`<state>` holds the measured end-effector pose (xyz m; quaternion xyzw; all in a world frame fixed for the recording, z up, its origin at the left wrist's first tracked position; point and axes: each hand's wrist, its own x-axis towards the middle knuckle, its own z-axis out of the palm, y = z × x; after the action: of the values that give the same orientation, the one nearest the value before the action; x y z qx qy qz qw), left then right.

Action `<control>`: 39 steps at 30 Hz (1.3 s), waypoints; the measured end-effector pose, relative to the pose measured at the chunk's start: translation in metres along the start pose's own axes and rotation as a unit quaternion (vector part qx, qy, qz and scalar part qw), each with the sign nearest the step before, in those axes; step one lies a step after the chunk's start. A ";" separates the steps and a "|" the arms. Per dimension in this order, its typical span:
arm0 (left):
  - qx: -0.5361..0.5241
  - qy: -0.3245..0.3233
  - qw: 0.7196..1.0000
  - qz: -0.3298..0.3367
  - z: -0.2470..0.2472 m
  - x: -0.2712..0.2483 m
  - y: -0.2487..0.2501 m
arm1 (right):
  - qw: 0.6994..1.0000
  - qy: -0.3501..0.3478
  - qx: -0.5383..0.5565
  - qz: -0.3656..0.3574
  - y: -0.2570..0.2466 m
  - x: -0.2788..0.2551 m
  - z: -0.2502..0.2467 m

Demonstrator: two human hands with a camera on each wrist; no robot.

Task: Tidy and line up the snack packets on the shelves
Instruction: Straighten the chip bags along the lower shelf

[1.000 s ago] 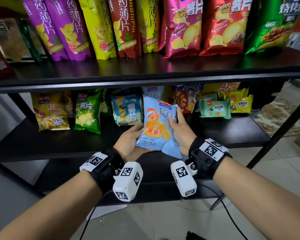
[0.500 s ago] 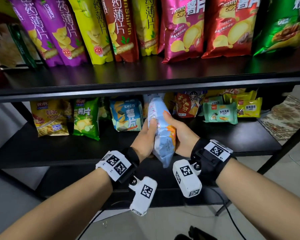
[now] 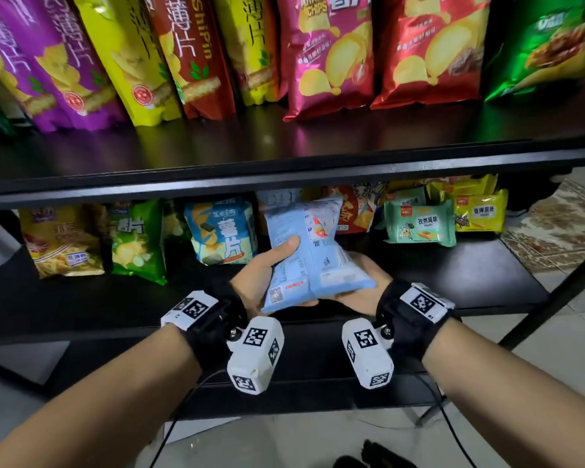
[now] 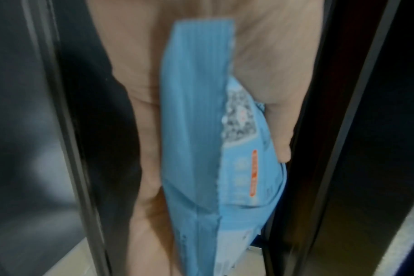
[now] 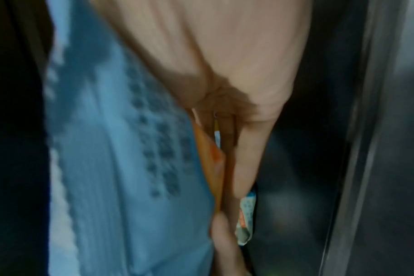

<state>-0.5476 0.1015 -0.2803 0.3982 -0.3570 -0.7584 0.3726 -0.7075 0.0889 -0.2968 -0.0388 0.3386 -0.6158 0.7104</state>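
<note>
A light blue chip packet (image 3: 314, 251) is held in front of the middle shelf (image 3: 453, 282), its printed back with a QR code facing me. My left hand (image 3: 267, 268) grips its left side, thumb pressed on the back. My right hand (image 3: 368, 298) holds it from below and to the right, fingers hidden under it. In the left wrist view the packet (image 4: 201, 130) shows edge-on between thumb and fingers. The blurred right wrist view shows the packet (image 5: 121, 149) with its orange front against my fingers.
Behind the hands on the middle shelf stand a yellow packet (image 3: 61, 241), a green one (image 3: 137, 241), a blue one (image 3: 222, 231), a red one (image 3: 355, 211) and mint and yellow packs (image 3: 419, 222). The upper shelf (image 3: 284, 150) carries a row of tall bags.
The blue packet has been turned over between both hands: front facing me, then edge-on, now its back. My view has moved closer to the shelf.
</note>
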 end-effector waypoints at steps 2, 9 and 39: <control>0.015 0.010 0.999 0.043 -0.003 0.004 -0.004 | 0.989 -0.040 -0.101 0.101 -0.017 0.001 -0.004; 0.229 0.025 0.957 0.179 -0.013 0.010 -0.011 | 0.936 -0.248 -0.228 0.098 -0.031 -0.001 -0.020; 0.049 0.205 0.955 0.207 0.009 0.053 0.012 | 0.894 -0.172 -0.394 -0.128 -0.007 0.016 -0.017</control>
<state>-0.5739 0.0528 -0.2846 0.4808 -0.3844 -0.5479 0.5664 -0.7219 0.0787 -0.3134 -0.4638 0.4183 -0.5010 0.5991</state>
